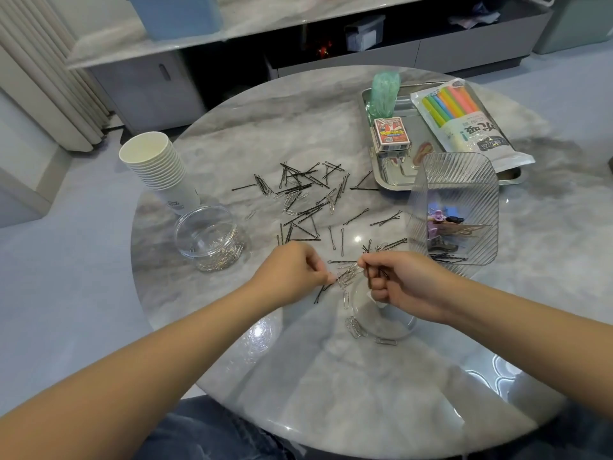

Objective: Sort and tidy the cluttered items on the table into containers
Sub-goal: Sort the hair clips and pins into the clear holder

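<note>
Pinching a few hairpins (pixel 373 277) in my right hand (pixel 401 283), I hold them upright over the near middle of the table (pixel 331 393). My left hand (pixel 292 270) nips at the tangled clips (pixel 346 277) just beside them. Both are light, thin, springy wire, likely slippery on marble, so I judge it best to take pins by the closed bend. The dish (pixel 454 207) waits right, the jar (pixel 212 237) left.

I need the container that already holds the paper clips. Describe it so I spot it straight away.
Start at the stack of white paper cups on the left side of the round marble table. Directly in front of it stands a round clear jar with silver paper clips piled at its bottom. Unlike the ribbed rectangular clear tray on the right, it is smooth-walled and cylindrical.
</note>
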The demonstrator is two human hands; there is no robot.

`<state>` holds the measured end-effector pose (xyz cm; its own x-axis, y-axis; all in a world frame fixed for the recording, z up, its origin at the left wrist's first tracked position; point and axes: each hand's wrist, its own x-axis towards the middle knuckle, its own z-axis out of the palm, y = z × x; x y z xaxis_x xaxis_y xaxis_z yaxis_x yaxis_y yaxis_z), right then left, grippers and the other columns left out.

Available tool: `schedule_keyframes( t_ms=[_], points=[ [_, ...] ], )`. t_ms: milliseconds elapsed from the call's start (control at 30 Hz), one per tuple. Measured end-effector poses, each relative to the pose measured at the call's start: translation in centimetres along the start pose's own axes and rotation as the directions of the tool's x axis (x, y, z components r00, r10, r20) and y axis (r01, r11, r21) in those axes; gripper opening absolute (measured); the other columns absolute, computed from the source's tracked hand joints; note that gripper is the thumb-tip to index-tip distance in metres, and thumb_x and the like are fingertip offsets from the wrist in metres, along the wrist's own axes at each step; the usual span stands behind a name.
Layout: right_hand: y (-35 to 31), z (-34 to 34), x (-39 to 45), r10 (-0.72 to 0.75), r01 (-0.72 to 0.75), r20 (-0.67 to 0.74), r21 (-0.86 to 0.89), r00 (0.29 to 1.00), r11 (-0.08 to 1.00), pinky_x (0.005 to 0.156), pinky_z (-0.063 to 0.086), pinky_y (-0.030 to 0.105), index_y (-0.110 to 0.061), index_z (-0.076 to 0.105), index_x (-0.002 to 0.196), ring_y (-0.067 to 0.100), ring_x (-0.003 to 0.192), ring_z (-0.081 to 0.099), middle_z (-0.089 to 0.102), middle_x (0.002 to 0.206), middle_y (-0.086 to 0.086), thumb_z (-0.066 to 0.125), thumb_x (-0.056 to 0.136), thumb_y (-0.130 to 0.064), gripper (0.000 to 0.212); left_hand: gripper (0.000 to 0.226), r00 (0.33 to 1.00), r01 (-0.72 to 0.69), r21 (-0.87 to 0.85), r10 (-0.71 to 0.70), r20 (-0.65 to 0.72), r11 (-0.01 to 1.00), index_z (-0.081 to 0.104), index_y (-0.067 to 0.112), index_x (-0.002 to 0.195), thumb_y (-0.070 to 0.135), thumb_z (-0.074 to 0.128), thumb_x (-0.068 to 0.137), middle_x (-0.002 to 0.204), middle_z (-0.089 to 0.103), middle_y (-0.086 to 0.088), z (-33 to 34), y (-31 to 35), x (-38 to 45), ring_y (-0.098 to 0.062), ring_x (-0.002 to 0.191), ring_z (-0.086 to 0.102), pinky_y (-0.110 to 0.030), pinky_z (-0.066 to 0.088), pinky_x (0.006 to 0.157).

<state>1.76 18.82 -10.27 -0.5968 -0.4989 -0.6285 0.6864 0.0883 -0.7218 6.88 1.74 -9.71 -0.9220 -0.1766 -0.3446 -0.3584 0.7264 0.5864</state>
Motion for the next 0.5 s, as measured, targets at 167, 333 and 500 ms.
schedule_keyframes(
  t_ms=[167, 333, 500],
  points=[
    [0.1, -0.1, 0.0, 0.098, -0.104, 0.062, 0.110, 0.993, 0.988, 0.049, 0.050, 0.022, -0.007, 0.051, 0.074, 0.018, 0.059, 0.055, 0.054, 0.063, 0.006, 0.038, 0.097, -0.010, 0.026, 0.020, 0.999, 0.020, 0.287, -0.029, 0.028, 0.958, 0.070, 0.013, 0.076, 0.033, 0.072, 0.078, 0.082, 0.070, -0.002, 1.6, -1.6, 0.0, -0.019, 0.082, 0.063, -0.028, 0.049, 0.070],
    [-0.1, -0.4, 0.2, 0.091, -0.095, 0.041, 0.135, 0.995, 0.986, 0.047, 0.048, 0.023, -0.006, 0.053, 0.088, 0.017, 0.055, 0.050, 0.048, 0.062, 0.004, 0.034, 0.092, 0.000, 0.020, 0.019, 0.996, 0.066, 0.316, -0.080, 0.030, 0.946, 0.052, 0.008, 0.060, 0.016, 0.056, 0.076, 0.064, 0.058, -0.008, 2.1, -1.7, 0.4, -0.030, 0.071, 0.058, -0.031, 0.047, 0.061],
    [0.3, -0.7, 0.3, 0.111, -0.114, 0.038, 0.096, 0.993, 0.989, 0.053, 0.050, 0.025, -0.010, 0.050, 0.077, 0.018, 0.058, 0.053, 0.047, 0.062, 0.003, 0.041, 0.095, -0.015, 0.020, 0.023, 0.993, 0.094, 0.252, -0.108, 0.040, 0.963, 0.048, 0.010, 0.056, 0.017, 0.058, 0.076, 0.061, 0.047, -0.005, 0.8, -1.0, 0.2, -0.023, 0.063, 0.045, -0.026, 0.038, 0.057]
  ],
)
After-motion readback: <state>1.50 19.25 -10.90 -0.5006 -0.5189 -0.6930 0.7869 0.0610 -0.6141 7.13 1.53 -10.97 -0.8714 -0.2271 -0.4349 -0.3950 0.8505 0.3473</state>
